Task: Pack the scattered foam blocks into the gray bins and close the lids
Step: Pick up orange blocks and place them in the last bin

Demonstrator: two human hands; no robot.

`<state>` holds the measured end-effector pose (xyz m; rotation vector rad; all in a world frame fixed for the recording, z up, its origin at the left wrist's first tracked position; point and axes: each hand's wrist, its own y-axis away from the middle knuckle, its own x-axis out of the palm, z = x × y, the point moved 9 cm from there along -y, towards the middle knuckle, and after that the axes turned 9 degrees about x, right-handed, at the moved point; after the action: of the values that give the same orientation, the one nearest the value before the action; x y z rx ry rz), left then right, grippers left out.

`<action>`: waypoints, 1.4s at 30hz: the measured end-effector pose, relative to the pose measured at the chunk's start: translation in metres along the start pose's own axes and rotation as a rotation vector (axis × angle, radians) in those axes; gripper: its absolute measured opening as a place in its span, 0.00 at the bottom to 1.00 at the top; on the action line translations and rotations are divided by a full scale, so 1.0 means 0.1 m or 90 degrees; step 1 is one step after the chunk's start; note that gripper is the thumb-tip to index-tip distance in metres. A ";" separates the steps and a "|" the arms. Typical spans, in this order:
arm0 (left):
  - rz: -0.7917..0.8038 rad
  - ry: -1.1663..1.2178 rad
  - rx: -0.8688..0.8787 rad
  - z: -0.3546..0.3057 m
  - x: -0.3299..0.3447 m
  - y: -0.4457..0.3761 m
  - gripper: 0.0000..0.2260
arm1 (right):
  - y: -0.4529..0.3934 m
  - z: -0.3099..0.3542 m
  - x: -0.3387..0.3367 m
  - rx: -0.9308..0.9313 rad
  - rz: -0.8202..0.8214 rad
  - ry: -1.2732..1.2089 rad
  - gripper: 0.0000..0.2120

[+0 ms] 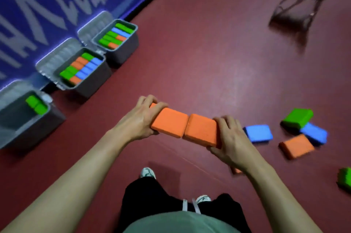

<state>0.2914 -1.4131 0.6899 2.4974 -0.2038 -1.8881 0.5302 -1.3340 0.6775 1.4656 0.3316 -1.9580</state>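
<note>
In the head view, the left hand (141,118) and the right hand (230,137) each gripped the outer end of a row of two flat orange foam blocks (185,128), pressed edge to edge above the red floor (209,52), probably so both could travel together. Three open gray plastic bins (121,50) waited along the blue banner (38,5); the nearest was almost empty. Loose blocks (296,145) lay at the right. The white banner writing was too blurred to read.
</note>
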 end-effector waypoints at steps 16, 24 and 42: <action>-0.125 0.140 -0.356 3.49 -0.36 3.76 0.41 | -1.20 4.63 1.66 -0.334 0.142 0.097 0.35; -0.128 0.143 -0.438 4.94 -0.51 4.25 0.42 | -2.17 5.89 2.27 -0.376 0.194 0.058 0.35; -0.234 0.156 -0.718 7.66 -1.16 5.32 0.40 | -4.52 9.13 2.97 -0.618 0.270 0.152 0.34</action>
<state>-0.5274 -1.8705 0.6333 1.9219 1.0558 -1.1477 -0.4930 -1.6118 0.6321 0.9834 0.8510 -1.0147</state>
